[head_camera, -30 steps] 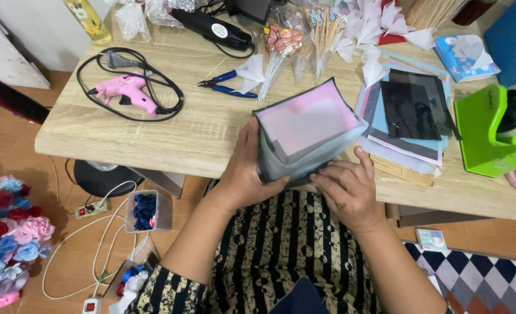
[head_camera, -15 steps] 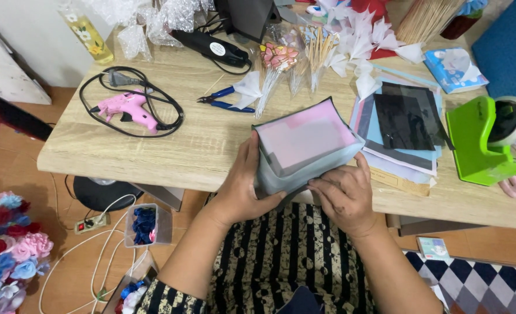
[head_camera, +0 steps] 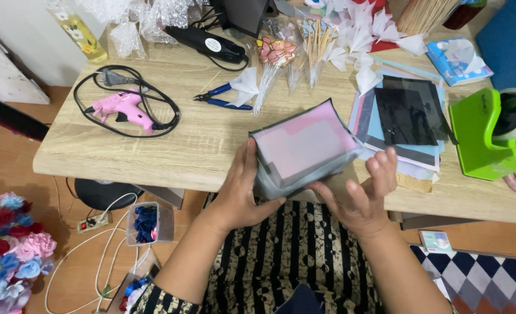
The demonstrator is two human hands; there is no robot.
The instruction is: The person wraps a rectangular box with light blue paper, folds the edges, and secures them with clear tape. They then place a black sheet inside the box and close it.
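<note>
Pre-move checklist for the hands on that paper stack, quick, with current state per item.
1. Left hand grips the stack of coloured paper sheets at its left edge: ok.
2. Right hand on the stack: not ok; only the thumb seems to reach its lower right side, fingers spread open.
3. Sheets aligned: not ok, the stack bows and grey layers show below the pink top sheet.
4. Bare wooden table left of the stack: ok.
5. Blue-handled pliers and pink glue gun lie apart from both hands: ok.
6. Glue gun hot or cold: cannot tell.
</note>
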